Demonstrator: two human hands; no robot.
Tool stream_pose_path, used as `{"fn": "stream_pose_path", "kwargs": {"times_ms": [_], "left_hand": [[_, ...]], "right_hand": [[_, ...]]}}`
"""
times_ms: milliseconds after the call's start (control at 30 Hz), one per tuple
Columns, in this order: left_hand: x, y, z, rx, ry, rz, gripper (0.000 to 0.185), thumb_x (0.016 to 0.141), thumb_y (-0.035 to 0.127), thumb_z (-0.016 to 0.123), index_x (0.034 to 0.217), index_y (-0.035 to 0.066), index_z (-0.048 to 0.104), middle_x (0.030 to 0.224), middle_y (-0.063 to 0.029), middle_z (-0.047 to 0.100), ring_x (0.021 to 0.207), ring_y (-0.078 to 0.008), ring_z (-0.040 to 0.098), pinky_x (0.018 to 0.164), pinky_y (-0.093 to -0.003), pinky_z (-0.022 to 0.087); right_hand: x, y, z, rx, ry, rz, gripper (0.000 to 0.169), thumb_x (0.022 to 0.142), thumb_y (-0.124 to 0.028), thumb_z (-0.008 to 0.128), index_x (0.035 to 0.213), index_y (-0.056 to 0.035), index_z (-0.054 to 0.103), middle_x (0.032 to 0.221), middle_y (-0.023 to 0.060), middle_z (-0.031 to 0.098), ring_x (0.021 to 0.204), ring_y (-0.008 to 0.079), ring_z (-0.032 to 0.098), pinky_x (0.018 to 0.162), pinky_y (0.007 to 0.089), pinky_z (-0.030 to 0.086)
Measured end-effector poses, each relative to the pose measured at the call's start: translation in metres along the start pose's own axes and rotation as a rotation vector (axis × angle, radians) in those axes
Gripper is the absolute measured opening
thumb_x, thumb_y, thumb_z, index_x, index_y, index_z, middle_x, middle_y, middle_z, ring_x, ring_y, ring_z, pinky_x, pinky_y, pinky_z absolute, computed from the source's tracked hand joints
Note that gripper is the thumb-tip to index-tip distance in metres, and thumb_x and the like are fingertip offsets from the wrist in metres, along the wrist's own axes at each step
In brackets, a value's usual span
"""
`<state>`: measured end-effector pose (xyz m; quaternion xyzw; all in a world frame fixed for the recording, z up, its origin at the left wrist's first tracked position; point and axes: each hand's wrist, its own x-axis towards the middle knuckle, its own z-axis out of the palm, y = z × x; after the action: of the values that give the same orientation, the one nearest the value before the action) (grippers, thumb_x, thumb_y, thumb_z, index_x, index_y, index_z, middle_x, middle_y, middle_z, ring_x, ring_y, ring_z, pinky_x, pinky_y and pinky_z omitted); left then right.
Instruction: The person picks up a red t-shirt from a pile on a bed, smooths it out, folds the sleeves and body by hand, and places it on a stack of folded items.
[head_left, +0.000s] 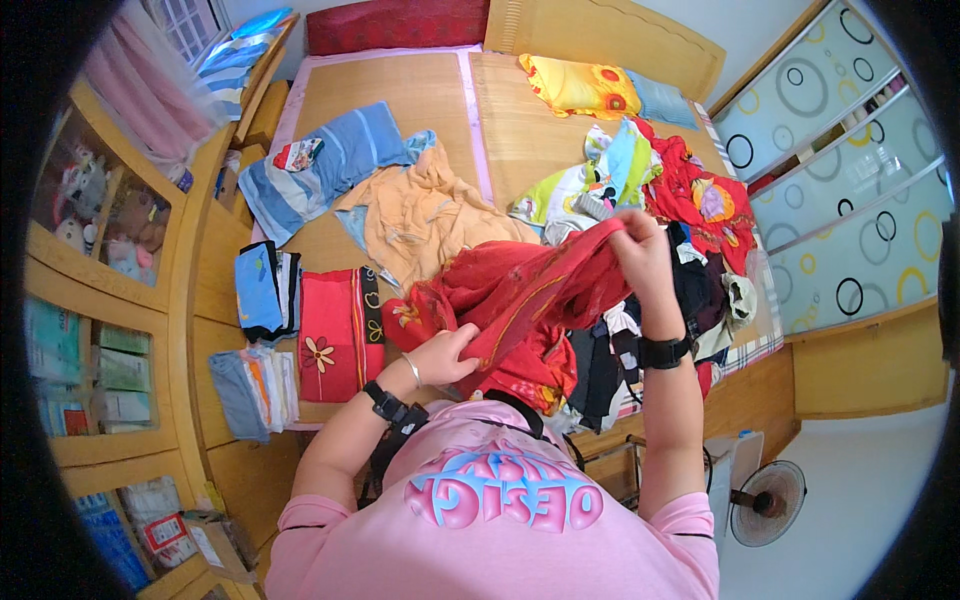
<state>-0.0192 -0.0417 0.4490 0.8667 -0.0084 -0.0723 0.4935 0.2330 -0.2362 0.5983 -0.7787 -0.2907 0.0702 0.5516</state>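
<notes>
A large red patterned cloth (525, 300) hangs bunched between my two hands over the near part of the bed. My left hand (442, 356) grips its edge low in front of my chest, while my right hand (641, 244) pinches its other end, raised and to the right. Left of the cloth lies a folded red blanket with a flower pattern (326, 337). A crumpled orange cloth (431, 210) spreads behind it. Dark and white clothes (622, 345) lie heaped beneath and beside my right forearm.
Folded clothes (262, 292) and a second stack (259, 390) sit at the bed's left edge. A blue striped pillow (322, 165), a yellow pillow (577, 86), green-white cloth (562, 191) and red bedding (697, 187) lie farther back. A cabinet (176, 330) stands left; a fan (769, 502) is lower right.
</notes>
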Motion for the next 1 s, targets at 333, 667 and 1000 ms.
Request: {"fn": "stream_pose_path", "kwargs": {"times_ms": [333,667,1000], "left_hand": [[0.012,-0.047,-0.079,0.223,1.387,0.111,0.022,0.071,-0.004,0.057,0.090,0.002,0.047,0.090,-0.0168,0.054,0.076,-0.0334,0.056,0.070,-0.0416,0.048],[0.038,-0.054,0.019,0.343,0.350,-0.079,0.023,0.082,0.024,0.059,0.100,0.012,0.065,0.105,-0.0183,0.051,0.083,-0.0346,0.061,0.071,-0.0429,0.052],[0.062,-0.040,0.049,0.463,0.533,-0.249,0.019,0.072,0.019,0.063,0.082,0.003,0.066,0.095,-0.0214,0.056,0.084,-0.0376,0.061,0.073,-0.0476,0.052]], "right_hand": [[0.021,-0.015,-0.012,0.258,0.194,-0.008,0.007,0.084,0.000,0.059,0.091,0.0008,0.061,0.081,0.0002,0.063,0.070,0.0053,0.056,0.064,0.0188,0.044],[0.020,-0.031,0.010,0.298,0.126,0.049,0.007,0.084,0.000,0.059,0.090,-0.0004,0.061,0.080,-0.0001,0.063,0.070,0.0053,0.056,0.065,0.0186,0.045],[0.021,-0.029,-0.006,0.325,0.252,0.054,0.006,0.084,-0.002,0.061,0.090,0.0007,0.061,0.080,-0.0002,0.062,0.070,0.0059,0.055,0.064,0.0195,0.044]]}}
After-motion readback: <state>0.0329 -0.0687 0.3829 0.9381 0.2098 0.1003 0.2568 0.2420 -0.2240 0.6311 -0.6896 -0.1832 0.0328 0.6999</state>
